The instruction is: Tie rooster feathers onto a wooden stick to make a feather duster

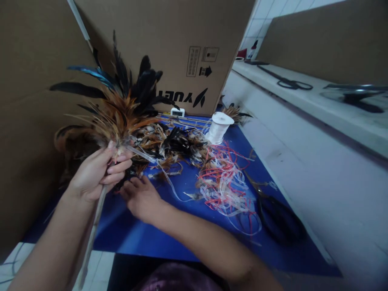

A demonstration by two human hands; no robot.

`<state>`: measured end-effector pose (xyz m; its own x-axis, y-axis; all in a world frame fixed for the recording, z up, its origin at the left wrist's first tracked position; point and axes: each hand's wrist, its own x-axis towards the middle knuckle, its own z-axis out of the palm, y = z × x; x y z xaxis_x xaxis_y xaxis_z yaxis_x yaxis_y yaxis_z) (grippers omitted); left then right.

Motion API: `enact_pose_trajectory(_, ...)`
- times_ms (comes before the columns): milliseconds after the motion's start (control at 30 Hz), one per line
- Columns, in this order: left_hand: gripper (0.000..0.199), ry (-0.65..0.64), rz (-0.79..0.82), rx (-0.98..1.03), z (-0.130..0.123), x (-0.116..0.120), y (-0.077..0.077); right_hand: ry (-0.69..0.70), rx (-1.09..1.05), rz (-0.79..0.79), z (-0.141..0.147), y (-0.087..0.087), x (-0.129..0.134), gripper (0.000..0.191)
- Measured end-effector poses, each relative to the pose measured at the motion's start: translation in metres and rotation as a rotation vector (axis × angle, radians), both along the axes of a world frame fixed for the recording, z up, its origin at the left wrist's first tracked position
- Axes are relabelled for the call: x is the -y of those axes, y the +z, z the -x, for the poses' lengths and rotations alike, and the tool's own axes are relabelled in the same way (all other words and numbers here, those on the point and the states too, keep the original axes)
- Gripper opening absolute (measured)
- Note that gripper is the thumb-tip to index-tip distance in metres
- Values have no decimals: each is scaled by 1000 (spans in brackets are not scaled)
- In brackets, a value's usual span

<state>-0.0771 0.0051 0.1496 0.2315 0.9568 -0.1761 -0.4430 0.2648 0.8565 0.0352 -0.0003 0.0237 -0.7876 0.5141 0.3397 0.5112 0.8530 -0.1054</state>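
My left hand (103,169) is wrapped round a feather duster at the base of its brown, orange and black feathers (121,105). The duster's thin pale stick (93,230) slants down below the fist. A clear ribbon (168,180) runs from the feather base out to the right and curls onto the blue table. Just below and right of the left hand, my right hand (141,198) is low over the table with its fingers bent; what the fingertips touch is hidden. Behind it lies a heap of loose feathers (172,145).
A white ribbon spool (218,127) stands behind a tangle of red and clear strips (226,182). Black-handled scissors (279,218) lie at the right of the blue table (145,238). A cardboard box (169,44) rises behind. More scissors (292,83) rest on the ledge at right.
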Motion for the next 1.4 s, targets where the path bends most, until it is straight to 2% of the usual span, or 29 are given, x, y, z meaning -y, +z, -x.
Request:
enact_pose_trajectory(100,18,5,29,-18,-3,1,-5,-27,49,66,32,-13,-7,19)
enact_pose_trajectory(200,22,-11,77,-1,-2,0,-14,-33,8,65,32,-14,-6,21)
enact_pose_trajectory(333,21,-25,153,82,0,-3,-26,-20,-38,105,-14,12,8,24)
enact_pose_trajectory(400,23,-48,164,99,-2,-5,-31,27,-39,288,-46,32,15,17)
enact_pose_trajectory(467,25,-86,173,87,-6,-9,-38,43,-196,521,-77,50,19,15)
enact_pose_trajectory(500,25,-100,181,77,-9,-10,-41,45,-297,590,-91,57,21,16)
enact_pose_trajectory(567,27,-137,217,61,-16,-14,-48,35,-485,633,-113,67,21,19)
enact_pose_trajectory(633,30,-180,249,55,-24,-16,-56,17,-621,598,-126,70,18,21)
enact_pose_trajectory(733,29,-216,264,46,-35,-18,-65,-67,-704,470,-134,65,10,22)
enact_pose_trajectory(933,29,-310,303,1,-46,-17,-81,-197,-590,307,-135,45,-6,23)
enact_pose_trajectory(1133,26,-385,295,-19,-51,-19,-93,-233,-470,257,-136,40,-12,21)
enact_pose_trajectory(1400,31,-424,254,-126,-53,-19,-94,-245,-391,294,-136,36,-15,21)
